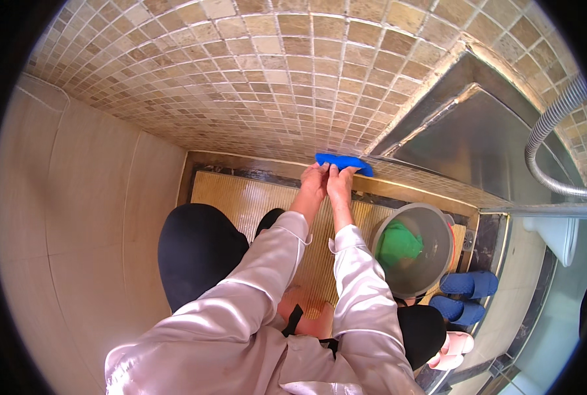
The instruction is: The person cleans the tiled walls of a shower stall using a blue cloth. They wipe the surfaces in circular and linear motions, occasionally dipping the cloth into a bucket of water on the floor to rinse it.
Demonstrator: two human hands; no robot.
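A bright blue cloth (345, 162) is bunched against the foot of the mosaic-tiled wall, in front of me. My left hand (314, 179) grips its near edge close to the left end. Just beside it, my right hand (340, 183) holds the same cloth farther along, thumb on the near side. Both hands are close together, and the cloth partly hides their fingertips. To the right of my right forearm stands a grey bucket (441, 266) with a green cloth (399, 243) inside.
Ribbed yellowish flooring (234, 194) lies below. Blue slippers (468, 284) and pink slippers (453, 349) sit to the right. A recessed metal panel (478, 141) and a flexible metal hose (541, 141) are at the upper right. A large-tiled wall (86, 217) rises on the left.
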